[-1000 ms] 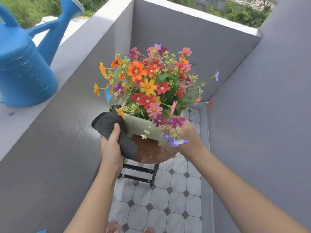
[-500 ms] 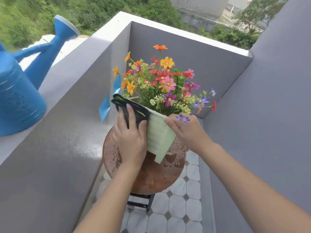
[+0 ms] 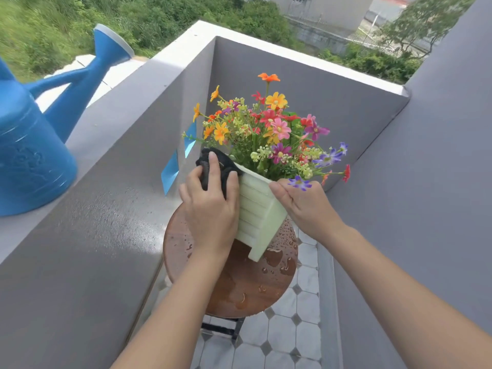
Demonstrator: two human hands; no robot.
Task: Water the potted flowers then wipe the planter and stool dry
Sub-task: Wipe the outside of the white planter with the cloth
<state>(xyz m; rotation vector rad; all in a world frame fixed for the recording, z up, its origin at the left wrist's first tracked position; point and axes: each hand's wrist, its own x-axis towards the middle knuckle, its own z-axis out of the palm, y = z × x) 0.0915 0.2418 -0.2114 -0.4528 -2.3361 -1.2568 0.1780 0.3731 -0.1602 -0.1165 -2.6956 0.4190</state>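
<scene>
A pale green slatted planter (image 3: 257, 211) full of colourful flowers (image 3: 271, 129) is tilted away from me above a round brown stool (image 3: 247, 286). Water drops and small puddles lie on the stool top. My left hand (image 3: 210, 206) presses a dark cloth (image 3: 215, 166) against the planter's left side near the rim. My right hand (image 3: 306, 206) grips the planter's right upper edge and holds it at its tilt.
A blue watering can (image 3: 34, 145) stands on the grey balcony ledge (image 3: 114, 121) at the left. Grey walls close in at the left, back and right. Pale octagonal floor tiles (image 3: 277, 339) show below the stool. Blue tape (image 3: 170, 171) sticks on the left wall.
The view rose from under the blooms to above the stool. The planter tipped away from me. My left hand with the cloth slid up the planter's left side towards the rim.
</scene>
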